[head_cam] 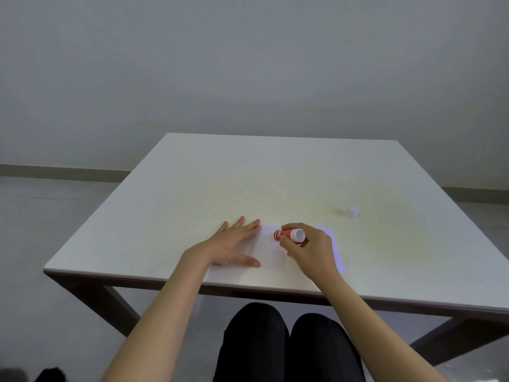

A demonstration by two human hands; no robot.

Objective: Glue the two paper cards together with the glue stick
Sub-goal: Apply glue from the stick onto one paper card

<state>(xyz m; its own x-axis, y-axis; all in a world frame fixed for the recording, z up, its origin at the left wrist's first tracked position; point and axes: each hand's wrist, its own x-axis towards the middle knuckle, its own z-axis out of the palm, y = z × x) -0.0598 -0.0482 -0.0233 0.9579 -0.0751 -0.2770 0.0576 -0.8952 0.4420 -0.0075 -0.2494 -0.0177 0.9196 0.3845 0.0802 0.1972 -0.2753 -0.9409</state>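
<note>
Two white paper cards lie side by side near the table's front edge, hard to tell from the white top. My left hand (pixel 234 244) rests flat, fingers spread, on the left card (pixel 264 257). My right hand (pixel 311 249) grips a red glue stick (pixel 289 234) with a white end, tilted so its red end points down and left onto the left card. The right card (pixel 334 244) lies partly under my right hand. The stick's tip is hidden.
A small white cap (pixel 352 212) stands on the white table (pixel 248 175) to the back right of the cards. The table's front edge runs just below my wrists. My dark-clad knees are under the table.
</note>
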